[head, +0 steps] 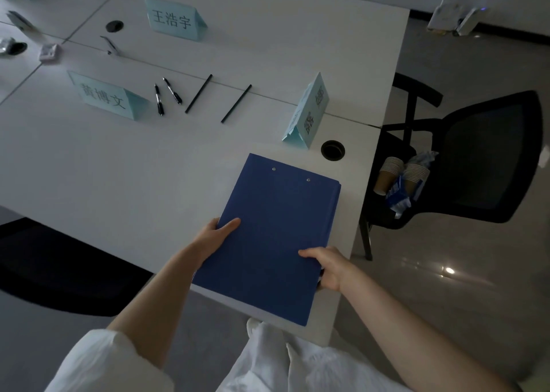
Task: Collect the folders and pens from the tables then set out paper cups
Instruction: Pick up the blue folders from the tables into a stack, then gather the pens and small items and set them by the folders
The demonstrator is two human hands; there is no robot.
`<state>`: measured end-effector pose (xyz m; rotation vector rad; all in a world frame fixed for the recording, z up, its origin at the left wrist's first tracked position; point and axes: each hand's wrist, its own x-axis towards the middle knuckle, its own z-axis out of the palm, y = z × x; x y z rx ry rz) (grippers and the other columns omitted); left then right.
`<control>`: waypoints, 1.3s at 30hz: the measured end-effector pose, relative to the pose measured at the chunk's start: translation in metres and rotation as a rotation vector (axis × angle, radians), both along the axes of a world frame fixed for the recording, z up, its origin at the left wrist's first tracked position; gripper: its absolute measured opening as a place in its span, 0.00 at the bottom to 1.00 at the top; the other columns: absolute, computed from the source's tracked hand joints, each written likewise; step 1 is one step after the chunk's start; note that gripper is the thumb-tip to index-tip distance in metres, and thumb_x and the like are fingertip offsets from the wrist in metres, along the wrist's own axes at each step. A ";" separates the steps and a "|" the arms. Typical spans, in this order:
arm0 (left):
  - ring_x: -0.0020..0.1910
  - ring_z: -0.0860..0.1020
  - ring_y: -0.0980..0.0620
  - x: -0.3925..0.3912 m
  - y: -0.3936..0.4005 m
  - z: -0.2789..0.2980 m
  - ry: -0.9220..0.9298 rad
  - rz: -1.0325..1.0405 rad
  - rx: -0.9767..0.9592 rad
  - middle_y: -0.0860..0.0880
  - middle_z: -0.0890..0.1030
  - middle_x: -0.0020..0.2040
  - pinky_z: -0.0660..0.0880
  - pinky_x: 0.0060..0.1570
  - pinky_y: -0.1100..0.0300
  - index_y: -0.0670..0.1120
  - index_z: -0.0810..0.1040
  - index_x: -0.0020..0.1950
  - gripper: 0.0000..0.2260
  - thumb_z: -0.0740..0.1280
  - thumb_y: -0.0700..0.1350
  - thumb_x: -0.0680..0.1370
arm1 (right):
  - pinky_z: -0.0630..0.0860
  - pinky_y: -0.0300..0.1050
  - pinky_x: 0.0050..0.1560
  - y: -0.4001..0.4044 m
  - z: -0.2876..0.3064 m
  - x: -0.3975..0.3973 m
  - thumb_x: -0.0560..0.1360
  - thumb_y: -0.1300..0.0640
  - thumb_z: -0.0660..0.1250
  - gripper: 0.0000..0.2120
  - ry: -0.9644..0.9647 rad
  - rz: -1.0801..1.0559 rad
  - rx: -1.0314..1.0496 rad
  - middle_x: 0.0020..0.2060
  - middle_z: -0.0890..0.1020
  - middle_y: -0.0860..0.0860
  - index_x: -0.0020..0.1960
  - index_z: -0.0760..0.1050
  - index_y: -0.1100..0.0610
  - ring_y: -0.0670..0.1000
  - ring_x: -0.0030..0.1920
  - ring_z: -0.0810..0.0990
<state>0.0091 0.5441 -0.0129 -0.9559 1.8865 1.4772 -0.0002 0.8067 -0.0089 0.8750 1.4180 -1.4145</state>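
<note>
A stack of blue folders (276, 231) lies at the near right corner of the white table (119, 168), its near end jutting over the edge. My left hand (215, 238) grips the stack's left edge, thumb on top. My right hand (327, 268) grips the right edge, thumb on the cover. Two black pens (166, 95) and two black pencils (218, 98) lie farther back in the middle of the table. Stacks of brown paper cups (401, 174) in a torn plastic wrap rest on the seat of a black chair (491, 156) to the right.
Three pale green name cards stand on the table, one (308, 115) just behind the folders beside a round cable hole (332, 150). Another black chair (53, 266) sits at the near left. Small items lie at the far left. Grey floor lies to the right.
</note>
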 end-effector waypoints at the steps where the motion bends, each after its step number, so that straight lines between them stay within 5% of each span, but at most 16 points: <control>1: 0.49 0.82 0.47 -0.001 0.001 0.000 0.002 -0.007 -0.016 0.48 0.82 0.53 0.79 0.51 0.51 0.48 0.74 0.61 0.20 0.65 0.60 0.77 | 0.77 0.57 0.46 0.001 0.001 0.000 0.72 0.61 0.71 0.14 0.002 -0.001 0.006 0.52 0.79 0.55 0.56 0.75 0.55 0.57 0.51 0.77; 6: 0.47 0.80 0.52 0.002 0.006 0.001 0.039 -0.008 -0.068 0.49 0.80 0.53 0.75 0.47 0.55 0.45 0.72 0.66 0.19 0.61 0.57 0.81 | 0.77 0.52 0.43 0.001 0.005 -0.001 0.73 0.65 0.68 0.15 0.033 0.015 0.033 0.49 0.79 0.55 0.58 0.73 0.57 0.56 0.48 0.78; 14: 0.59 0.75 0.48 0.008 -0.010 0.003 0.057 -0.026 -0.116 0.47 0.75 0.66 0.72 0.60 0.54 0.44 0.68 0.72 0.23 0.61 0.54 0.81 | 0.77 0.50 0.49 -0.004 0.002 0.000 0.73 0.63 0.67 0.15 0.093 0.036 0.134 0.52 0.80 0.57 0.59 0.73 0.59 0.57 0.51 0.79; 16: 0.58 0.75 0.47 0.005 -0.020 0.001 0.048 -0.069 -0.118 0.45 0.76 0.64 0.73 0.60 0.52 0.43 0.71 0.69 0.19 0.61 0.51 0.82 | 0.74 0.47 0.48 -0.003 0.001 0.004 0.73 0.60 0.67 0.14 0.137 0.074 0.231 0.52 0.78 0.56 0.58 0.71 0.60 0.54 0.49 0.76; 19: 0.56 0.74 0.45 -0.001 -0.039 0.005 0.015 -0.125 -0.094 0.41 0.77 0.61 0.72 0.56 0.50 0.41 0.73 0.66 0.16 0.61 0.47 0.82 | 0.69 0.44 0.39 -0.006 0.006 0.006 0.74 0.61 0.65 0.04 0.205 0.110 0.399 0.38 0.72 0.53 0.47 0.70 0.59 0.51 0.38 0.72; 22: 0.55 0.75 0.44 -0.001 -0.066 0.009 0.038 -0.155 -0.093 0.39 0.78 0.60 0.73 0.55 0.50 0.40 0.75 0.64 0.13 0.63 0.42 0.81 | 0.64 0.42 0.36 -0.016 0.010 0.006 0.74 0.62 0.63 0.09 0.310 0.073 0.533 0.30 0.69 0.53 0.35 0.69 0.59 0.53 0.31 0.72; 24: 0.53 0.75 0.45 0.001 -0.088 0.010 0.056 -0.174 -0.097 0.38 0.78 0.58 0.72 0.50 0.53 0.39 0.76 0.64 0.13 0.63 0.40 0.81 | 0.67 0.45 0.39 -0.029 0.015 0.007 0.72 0.60 0.65 0.09 0.334 0.023 0.564 0.34 0.74 0.55 0.46 0.77 0.66 0.60 0.40 0.80; 26: 0.50 0.75 0.47 0.003 -0.110 0.011 0.069 -0.161 -0.074 0.40 0.78 0.54 0.72 0.43 0.57 0.39 0.77 0.61 0.11 0.63 0.38 0.80 | 0.70 0.46 0.40 -0.042 0.022 0.012 0.72 0.57 0.65 0.16 0.330 -0.008 0.591 0.39 0.76 0.56 0.55 0.75 0.67 0.59 0.44 0.80; 29: 0.43 0.75 0.50 0.006 -0.144 0.014 0.101 -0.128 -0.027 0.44 0.79 0.47 0.71 0.39 0.60 0.42 0.77 0.55 0.06 0.63 0.37 0.80 | 0.67 0.45 0.37 -0.068 0.035 0.018 0.72 0.55 0.63 0.06 0.384 0.014 0.615 0.38 0.73 0.56 0.44 0.72 0.58 0.55 0.37 0.73; 34: 0.38 0.77 0.52 0.002 -0.194 0.021 0.166 -0.093 0.019 0.49 0.80 0.42 0.71 0.39 0.60 0.46 0.77 0.47 0.07 0.62 0.36 0.80 | 0.59 0.41 0.30 -0.132 0.052 0.009 0.74 0.57 0.61 0.11 0.537 0.087 0.607 0.32 0.64 0.47 0.38 0.60 0.51 0.47 0.30 0.63; 36: 0.39 0.77 0.53 -0.006 -0.207 0.026 0.189 -0.110 0.016 0.49 0.80 0.42 0.72 0.39 0.61 0.47 0.77 0.46 0.08 0.62 0.36 0.80 | 0.64 0.42 0.36 -0.158 0.062 0.001 0.75 0.57 0.61 0.05 0.569 0.106 0.536 0.35 0.68 0.47 0.45 0.68 0.46 0.45 0.33 0.66; 38: 0.39 0.78 0.52 -0.019 -0.214 0.031 0.214 -0.121 0.008 0.49 0.81 0.43 0.72 0.39 0.61 0.45 0.77 0.49 0.06 0.62 0.36 0.80 | 0.67 0.43 0.51 -0.180 0.068 -0.013 0.77 0.57 0.61 0.21 0.596 0.123 0.460 0.55 0.77 0.53 0.69 0.66 0.55 0.50 0.49 0.75; 39: 0.39 0.78 0.52 -0.027 -0.217 0.034 0.226 -0.122 0.006 0.48 0.81 0.43 0.73 0.40 0.61 0.45 0.77 0.50 0.06 0.62 0.36 0.80 | 0.66 0.44 0.55 -0.188 0.069 -0.023 0.77 0.57 0.61 0.25 0.588 0.139 0.451 0.63 0.74 0.53 0.73 0.62 0.58 0.52 0.58 0.74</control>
